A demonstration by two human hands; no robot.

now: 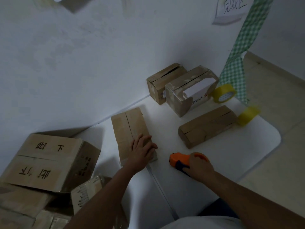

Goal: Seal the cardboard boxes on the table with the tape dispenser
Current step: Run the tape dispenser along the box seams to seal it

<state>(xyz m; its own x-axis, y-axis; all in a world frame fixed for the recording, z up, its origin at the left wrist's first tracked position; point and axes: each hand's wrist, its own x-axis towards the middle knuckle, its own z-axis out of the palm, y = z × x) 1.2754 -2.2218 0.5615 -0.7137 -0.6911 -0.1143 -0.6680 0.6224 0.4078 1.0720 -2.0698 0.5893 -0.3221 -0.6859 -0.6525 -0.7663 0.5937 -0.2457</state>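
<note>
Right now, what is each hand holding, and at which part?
The right hand grips the orange tape dispenser by its dark handle. The left hand holds nothing; it presses flat on the near end of a cardboard box.

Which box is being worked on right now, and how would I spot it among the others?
Start at the white table against the wall. Near its front edge, left of the orange tape dispenser, lies a long flat cardboard box. It is the only box with a hand on it: the left hand rests on its near end.
</note>
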